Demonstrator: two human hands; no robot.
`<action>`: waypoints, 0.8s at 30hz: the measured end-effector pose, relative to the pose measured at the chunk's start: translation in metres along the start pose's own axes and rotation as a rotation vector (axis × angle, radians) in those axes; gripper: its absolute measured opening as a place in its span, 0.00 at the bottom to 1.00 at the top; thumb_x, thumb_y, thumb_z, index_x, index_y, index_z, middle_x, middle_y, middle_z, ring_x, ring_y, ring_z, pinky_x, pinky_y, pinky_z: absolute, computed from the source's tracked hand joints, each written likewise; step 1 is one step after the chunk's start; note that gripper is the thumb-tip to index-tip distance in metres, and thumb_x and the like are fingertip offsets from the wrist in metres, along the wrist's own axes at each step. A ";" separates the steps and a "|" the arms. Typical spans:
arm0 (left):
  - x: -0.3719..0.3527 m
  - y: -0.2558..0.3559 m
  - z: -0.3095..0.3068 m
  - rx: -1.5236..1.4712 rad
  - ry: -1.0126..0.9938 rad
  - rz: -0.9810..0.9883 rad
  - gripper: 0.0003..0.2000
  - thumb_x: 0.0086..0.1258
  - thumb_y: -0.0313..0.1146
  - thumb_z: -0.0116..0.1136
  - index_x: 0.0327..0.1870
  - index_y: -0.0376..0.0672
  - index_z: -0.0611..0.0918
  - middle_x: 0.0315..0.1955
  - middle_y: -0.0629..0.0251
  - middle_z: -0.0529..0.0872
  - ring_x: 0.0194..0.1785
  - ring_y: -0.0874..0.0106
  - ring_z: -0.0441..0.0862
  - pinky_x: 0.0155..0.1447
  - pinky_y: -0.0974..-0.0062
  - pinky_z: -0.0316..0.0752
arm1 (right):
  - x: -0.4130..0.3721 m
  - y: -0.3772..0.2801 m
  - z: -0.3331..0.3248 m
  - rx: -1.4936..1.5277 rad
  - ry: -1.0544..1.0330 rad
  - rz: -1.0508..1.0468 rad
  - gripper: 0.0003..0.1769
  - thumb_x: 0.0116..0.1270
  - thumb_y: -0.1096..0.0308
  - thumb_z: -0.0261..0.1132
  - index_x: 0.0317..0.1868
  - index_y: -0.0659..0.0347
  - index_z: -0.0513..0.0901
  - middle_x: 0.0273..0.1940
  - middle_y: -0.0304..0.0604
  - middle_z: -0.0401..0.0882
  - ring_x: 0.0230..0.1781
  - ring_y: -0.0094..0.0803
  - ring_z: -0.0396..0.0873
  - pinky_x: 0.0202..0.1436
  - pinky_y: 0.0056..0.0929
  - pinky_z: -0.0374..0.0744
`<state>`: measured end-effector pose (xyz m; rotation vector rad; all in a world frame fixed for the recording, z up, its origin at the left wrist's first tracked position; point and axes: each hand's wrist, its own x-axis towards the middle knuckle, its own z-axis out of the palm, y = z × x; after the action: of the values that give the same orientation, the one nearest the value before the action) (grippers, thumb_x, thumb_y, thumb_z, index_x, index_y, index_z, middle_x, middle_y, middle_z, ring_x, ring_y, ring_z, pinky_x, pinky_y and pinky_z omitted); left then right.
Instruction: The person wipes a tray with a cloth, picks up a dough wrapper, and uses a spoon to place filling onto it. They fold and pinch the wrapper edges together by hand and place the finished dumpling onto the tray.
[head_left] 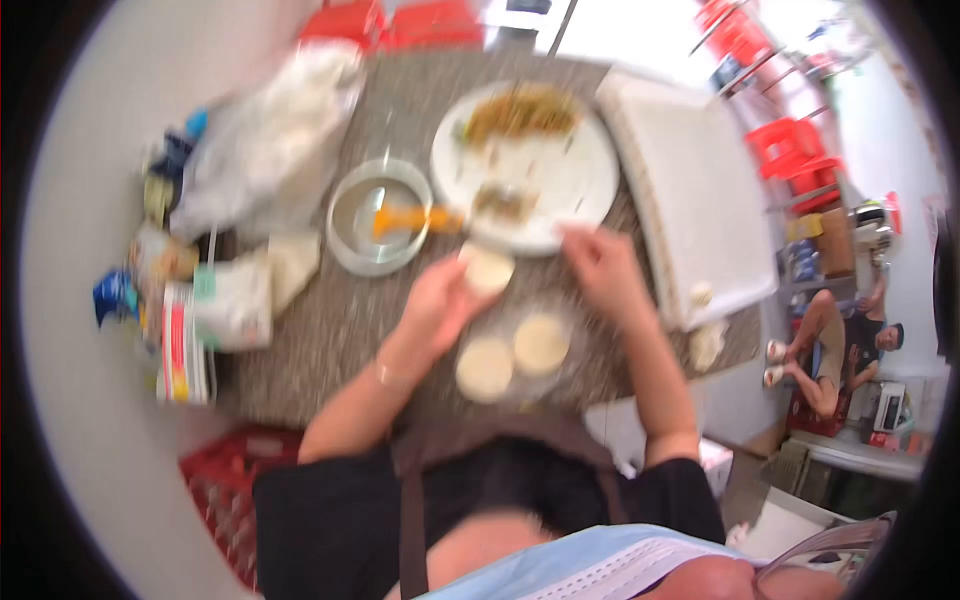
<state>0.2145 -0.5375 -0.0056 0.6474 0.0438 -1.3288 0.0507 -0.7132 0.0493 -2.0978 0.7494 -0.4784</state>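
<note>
My left hand [440, 300] is closed on the edge of a round dough wrapper [488, 270], held just below the plate. At the lower right rim of the white plate [600, 185], my right hand [605, 268] has its fingers drawn together; blur hides what they may hold. A heap of shredded filling [522, 115] lies on the plate's far side. An orange-handled spoon [415, 219] spans from the bowl to the plate, its head by a smaller clump of filling [500, 203]. Two more dough wrappers [485, 370] lie on clear plastic between my forearms.
A clear bowl [345, 235] holding liquid stands left of the plate. A long white tray [690, 200] borders the right side. Plastic bags [275, 145] and packages [235, 305] crowd the left. Dough scraps [708, 345] lie at lower right. Another person [850, 350] sits far right.
</note>
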 end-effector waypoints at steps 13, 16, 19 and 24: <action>-0.009 0.017 0.017 0.103 -0.010 0.071 0.20 0.79 0.37 0.42 0.67 0.38 0.69 0.64 0.57 0.76 0.66 0.61 0.74 0.70 0.54 0.69 | -0.040 -0.032 -0.017 0.069 -0.006 0.097 0.13 0.69 0.73 0.60 0.52 0.63 0.83 0.29 0.46 0.83 0.25 0.24 0.75 0.33 0.26 0.76; -0.004 0.015 0.016 0.082 -0.003 0.063 0.21 0.79 0.37 0.43 0.68 0.39 0.68 0.65 0.58 0.75 0.68 0.61 0.72 0.71 0.54 0.68 | -0.043 -0.016 -0.019 -0.006 0.046 0.056 0.12 0.68 0.74 0.59 0.50 0.64 0.84 0.33 0.51 0.85 0.26 0.31 0.80 0.35 0.30 0.78; -0.004 0.014 0.014 0.071 -0.049 0.067 0.20 0.79 0.38 0.44 0.68 0.41 0.69 0.65 0.61 0.76 0.66 0.67 0.74 0.69 0.60 0.68 | -0.037 -0.004 -0.015 -0.088 0.200 -0.036 0.12 0.68 0.76 0.59 0.49 0.66 0.84 0.39 0.54 0.85 0.32 0.43 0.84 0.39 0.34 0.80; -0.004 0.015 0.016 0.112 -0.024 0.109 0.21 0.81 0.38 0.40 0.70 0.36 0.65 0.65 0.56 0.74 0.68 0.61 0.73 0.72 0.56 0.67 | -0.025 -0.005 0.015 -0.150 0.162 -0.102 0.12 0.68 0.75 0.61 0.51 0.64 0.84 0.36 0.52 0.84 0.32 0.43 0.82 0.37 0.33 0.79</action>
<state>0.2220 -0.5395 0.0157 0.7186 -0.0842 -1.2398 0.0421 -0.6858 0.0432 -2.2648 0.7947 -0.6729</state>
